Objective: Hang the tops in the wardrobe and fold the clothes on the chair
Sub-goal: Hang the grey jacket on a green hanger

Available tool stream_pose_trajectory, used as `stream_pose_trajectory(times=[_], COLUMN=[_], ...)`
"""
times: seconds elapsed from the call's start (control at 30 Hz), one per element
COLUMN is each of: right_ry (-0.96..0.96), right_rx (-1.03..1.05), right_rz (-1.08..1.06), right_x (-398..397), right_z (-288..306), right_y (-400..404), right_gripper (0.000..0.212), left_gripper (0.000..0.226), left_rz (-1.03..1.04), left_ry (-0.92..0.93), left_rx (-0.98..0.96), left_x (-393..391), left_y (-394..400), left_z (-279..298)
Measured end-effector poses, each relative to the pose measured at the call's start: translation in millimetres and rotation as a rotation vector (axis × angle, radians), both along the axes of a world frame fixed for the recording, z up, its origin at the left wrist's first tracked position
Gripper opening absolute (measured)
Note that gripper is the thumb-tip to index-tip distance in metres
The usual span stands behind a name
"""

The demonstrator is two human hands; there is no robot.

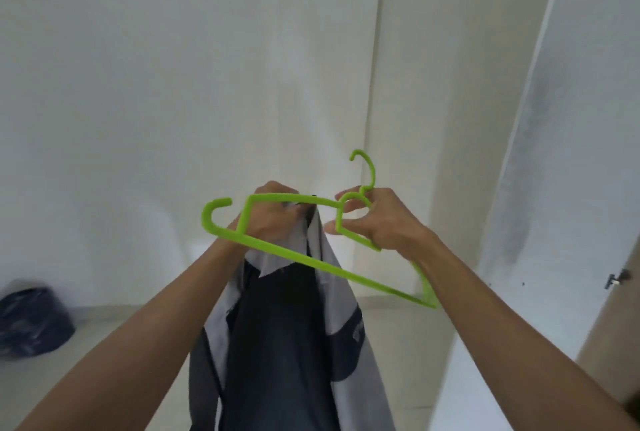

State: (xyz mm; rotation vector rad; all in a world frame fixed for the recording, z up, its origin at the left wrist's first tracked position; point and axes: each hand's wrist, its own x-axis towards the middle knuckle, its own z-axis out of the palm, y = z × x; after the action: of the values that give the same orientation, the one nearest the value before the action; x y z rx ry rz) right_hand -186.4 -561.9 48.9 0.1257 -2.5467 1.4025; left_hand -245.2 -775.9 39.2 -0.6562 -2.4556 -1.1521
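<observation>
Both forearms reach up; the left hand [273, 219] bunches the grey-and-black top [287, 337] at its collar so it hangs free, while the right hand [377, 222] curls round green hangers [311, 257], seemingly two, near the neck, probably to thread one in.

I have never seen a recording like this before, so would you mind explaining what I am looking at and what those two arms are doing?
There is one picture, taken by a camera worn on a person's head, looking forward and down along their own bare arms. No machine is involved. The left hand grips the top of a grey and dark top, which hangs down between the arms. The right hand holds a green hanger near its hook; the hanger is tilted, and its bar crosses in front of the top. Behind stand pale walls, and a dark bag sits on the floor at the lower left.
</observation>
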Motion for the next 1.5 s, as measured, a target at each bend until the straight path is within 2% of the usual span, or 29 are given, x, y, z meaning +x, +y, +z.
stream_pose_trajectory(times=[0.07, 0.23, 0.37, 0.43, 0.5, 0.57, 0.6, 0.67, 0.73, 0.8, 0.83, 0.93, 1.0, 1.1, 1.27, 1.4, 1.43, 1.5], right_ry=[0.019, -0.044, -0.036, -0.041, -0.051, -0.047, -0.047, -0.078, -0.090, -0.055, -0.010, 0.167, 0.212, 0.246, 0.231, 0.230, 0.232, 0.223], right_rx=[-0.003, -0.063, -0.078, -0.216, -0.384, -0.466, -0.489, -0.535, -0.563, -0.487, -0.371, 0.193, 0.387, 0.551, 0.668, 0.729, 0.732, 0.716], right_rz=[-0.005, -0.117, -0.137, -0.075, -0.012, 0.048, 0.068, 0.105, 0.114, 0.095, 0.057, -0.071, -0.119, -0.162, -0.306, -0.388, -0.401, -0.416], right_x=[3, 2, -8, -11, -10, -7, -4, 1, 3, -4, -11, -24, -27, -32, -42, -49, -51, -54], right_z=[-17, -41, -30, -16, 3, 20, 27, 37, 39, 37, 35, 31, 32, 32, 34, 39, 41, 43], right_y=[-31, -56, -50, -46, -42, -40, -38, -39, -33, -31, -29, -28, -32, -42, -55, -60, -62, -71], right_gripper=[0.045, 0.006, 0.016, 0.025, 0.033, 0.035, 0.034, 0.030, 0.029, 0.032, 0.033, 0.031, 0.027, 0.022, 0.042, 0.040, 0.040, 0.036], left_gripper=[0.052, 0.056, 0.048, 0.033, 0.022, 0.019, 0.018, 0.015, 0.017, 0.021, 0.022, 0.029, 0.036, 0.029, 0.011, 0.014, 0.014, 0.014], left_rz=[-0.029, -0.113, -0.187, -0.270, -0.298, -0.226, -0.186, -0.129, -0.040, 0.058, 0.070, -0.029, -0.084, -0.024, 0.092, 0.434, 0.485, 0.495], left_ry=[-0.053, -0.109, -0.143, -0.188, -0.251, -0.293, -0.319, -0.324, -0.215, -0.087, -0.045, 0.003, -0.014, -0.070, -0.021, -0.023, -0.051, -0.106], left_rx=[-0.015, 0.023, 0.036, 0.019, -0.096, -0.257, -0.276, -0.184, -0.088, 0.032, 0.092, 0.178, 0.122, -0.009, -0.300, -0.661, -0.707, -0.623], left_x=[2, 1, -1, 1, 2, 1, -2, -6, -12, -15, -16, -11, -5, -2, 8, 15, 15, 12], left_y=[15, 10, -11, -27, -45, -60, -66, -76, -78, -81, -83, -93, -100, -108, -109, -105, -105, -104], left_z=[9, 22, 25, 21, 8, -18, -32, -55, -60, -48, -38, 2, 30, 61, 80, 59, 53, 48])
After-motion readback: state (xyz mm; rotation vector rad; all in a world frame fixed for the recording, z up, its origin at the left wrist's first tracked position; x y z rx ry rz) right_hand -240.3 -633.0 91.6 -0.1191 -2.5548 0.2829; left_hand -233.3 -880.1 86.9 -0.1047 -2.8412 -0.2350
